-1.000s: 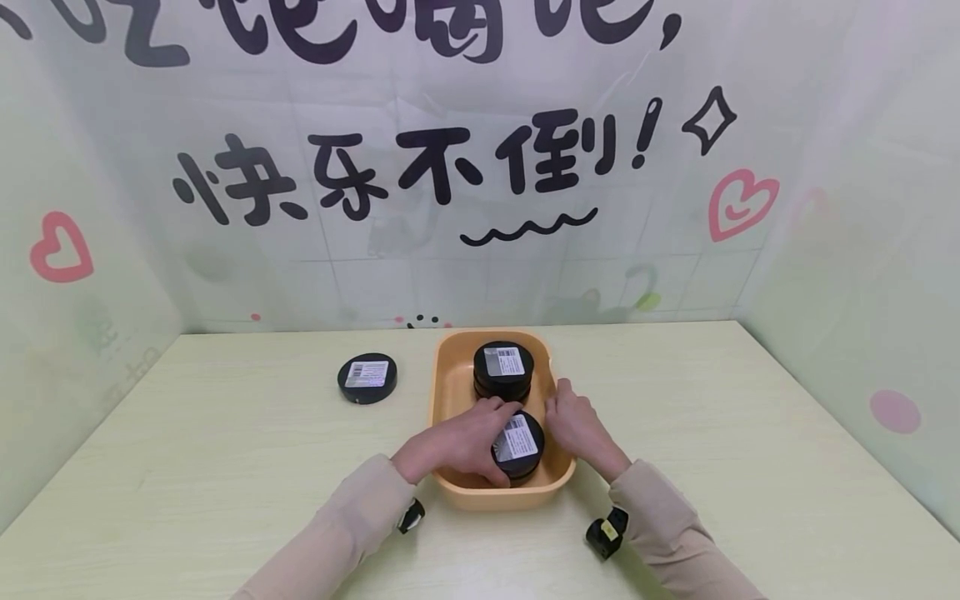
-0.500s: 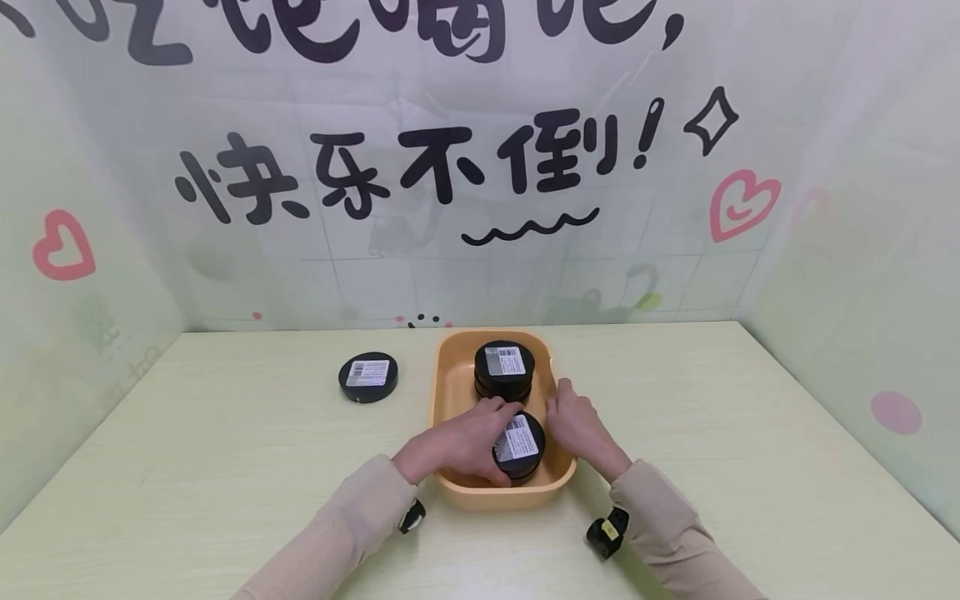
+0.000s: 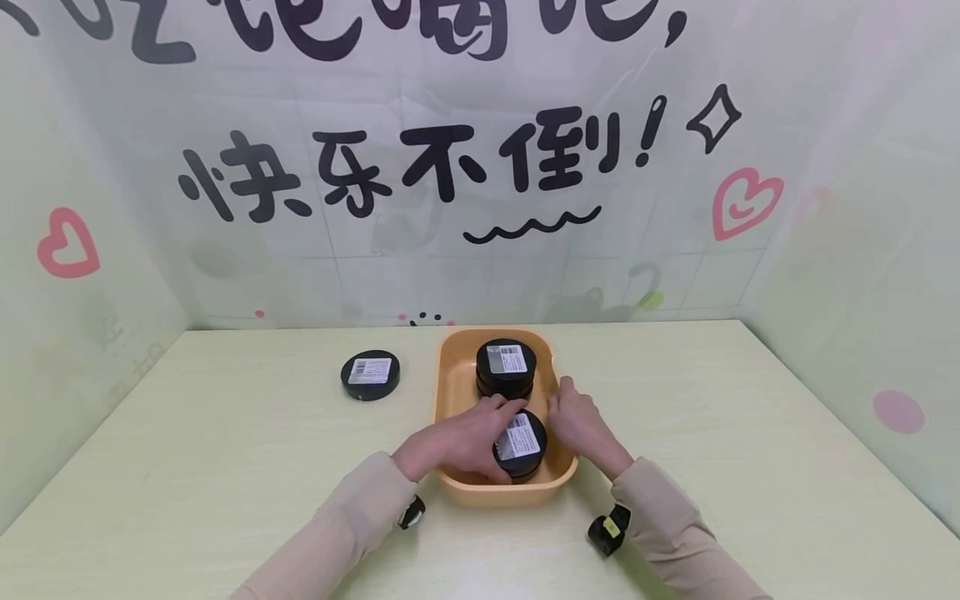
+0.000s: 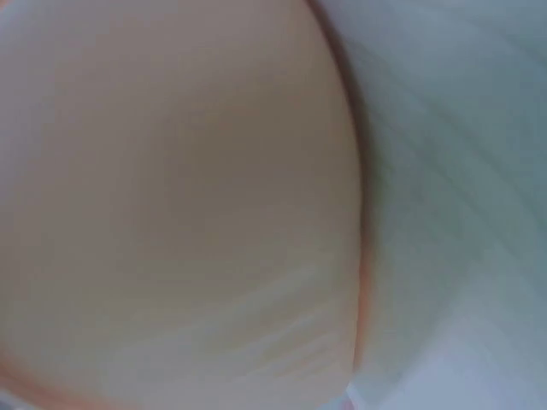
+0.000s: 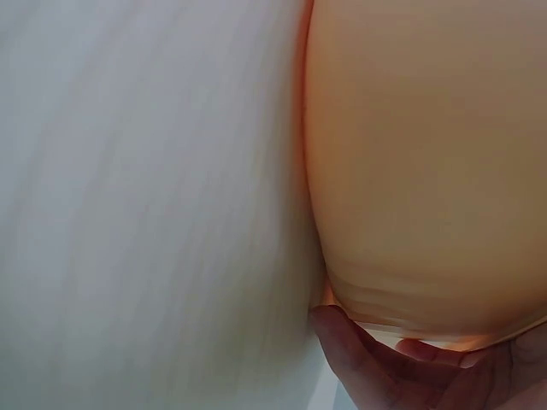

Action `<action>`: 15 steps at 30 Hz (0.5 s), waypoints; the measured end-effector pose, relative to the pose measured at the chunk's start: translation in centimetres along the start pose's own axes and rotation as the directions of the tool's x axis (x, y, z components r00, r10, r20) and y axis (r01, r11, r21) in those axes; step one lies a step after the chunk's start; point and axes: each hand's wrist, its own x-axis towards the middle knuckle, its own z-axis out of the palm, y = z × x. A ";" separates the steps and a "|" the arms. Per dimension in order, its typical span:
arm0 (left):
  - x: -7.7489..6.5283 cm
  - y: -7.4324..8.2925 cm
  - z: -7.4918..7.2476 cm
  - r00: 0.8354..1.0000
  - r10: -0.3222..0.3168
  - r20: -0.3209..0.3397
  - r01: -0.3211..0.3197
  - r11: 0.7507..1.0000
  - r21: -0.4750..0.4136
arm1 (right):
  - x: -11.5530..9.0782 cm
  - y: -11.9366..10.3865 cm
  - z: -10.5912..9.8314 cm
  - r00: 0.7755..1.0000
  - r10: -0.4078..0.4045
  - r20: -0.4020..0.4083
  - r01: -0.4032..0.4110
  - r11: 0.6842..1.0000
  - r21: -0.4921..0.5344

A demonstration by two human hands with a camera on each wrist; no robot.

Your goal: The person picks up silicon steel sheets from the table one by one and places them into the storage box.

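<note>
In the head view an orange plastic tray [image 3: 504,495] stands on the table, holding two short stacks of flat, round black cases with white-and-silver labels. My left hand [image 3: 467,442] reaches over the tray's left rim and grips the front stack [image 3: 522,446], thumb near its front side, fingers at its far side. The back stack [image 3: 506,367] stands just beyond those fingers. At the tray's right rim my right hand [image 3: 583,423] holds the edge; the right wrist view shows its fingers [image 5: 346,337] curled at the tray wall [image 5: 427,171]. The left wrist view shows only the tray wall [image 4: 188,205].
A single black round case [image 3: 371,376] lies label up on the pale wooden table [image 3: 247,450], left of the tray. Printed wall sheets [image 3: 420,283] enclose the table at the back and both sides.
</note>
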 end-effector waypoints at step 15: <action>-1.2 -0.2 -2.0 0.997 0.028 -0.076 -0.036 0.994 -0.106 | 0.0 0.0 0.0 1.000 0.005 0.009 -0.006 1.000 0.015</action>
